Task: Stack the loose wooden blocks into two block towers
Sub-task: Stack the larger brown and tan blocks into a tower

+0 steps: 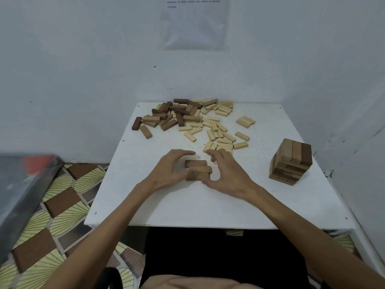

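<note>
Three brown wooden blocks (198, 170) lie side by side as a flat row in the middle of the white table (208, 205). My left hand (170, 170) curls round the row's left end, thumb at the near block. My right hand (225, 174) cups its right end with curled fingers. A finished tower (290, 161) of brown blocks stands several layers high at the right of the table. A loose pile of dark and mid-brown blocks (175, 114) and pale blocks (218, 130) is scattered across the far half of the table.
White walls close in behind and to the right of the table; a paper sheet (193, 21) hangs on the back wall. A patterned floor (62, 205) and a grey object (23, 184) lie to the left.
</note>
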A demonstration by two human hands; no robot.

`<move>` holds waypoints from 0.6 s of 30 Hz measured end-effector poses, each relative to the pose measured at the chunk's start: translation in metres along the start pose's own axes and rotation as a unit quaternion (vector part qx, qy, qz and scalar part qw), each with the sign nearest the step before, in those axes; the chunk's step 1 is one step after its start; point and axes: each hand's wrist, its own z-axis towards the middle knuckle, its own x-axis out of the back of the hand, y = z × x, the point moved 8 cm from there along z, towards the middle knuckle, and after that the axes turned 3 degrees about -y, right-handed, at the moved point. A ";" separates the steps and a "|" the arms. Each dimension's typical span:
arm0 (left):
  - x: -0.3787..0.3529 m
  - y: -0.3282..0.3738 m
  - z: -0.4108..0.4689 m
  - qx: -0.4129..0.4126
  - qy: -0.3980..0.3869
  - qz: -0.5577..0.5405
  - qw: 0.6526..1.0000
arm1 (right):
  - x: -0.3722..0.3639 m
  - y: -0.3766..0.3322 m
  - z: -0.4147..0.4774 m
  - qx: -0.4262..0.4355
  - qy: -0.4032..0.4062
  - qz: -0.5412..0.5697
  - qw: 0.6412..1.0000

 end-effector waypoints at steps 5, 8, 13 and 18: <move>-0.004 -0.014 -0.003 0.043 -0.080 0.190 0.978 | -0.005 0.002 0.015 -0.028 -0.126 -0.044 0.991; -0.003 -0.015 -0.002 0.067 -0.114 0.172 0.976 | -0.006 0.004 0.025 -0.036 -0.167 -0.050 0.984; -0.006 0.001 0.006 0.045 -0.139 0.132 0.980 | -0.009 0.002 0.037 -0.031 -0.189 -0.047 0.980; -0.004 0.003 0.011 0.065 -0.165 0.131 0.975 | -0.011 0.007 0.046 -0.052 -0.213 -0.054 0.974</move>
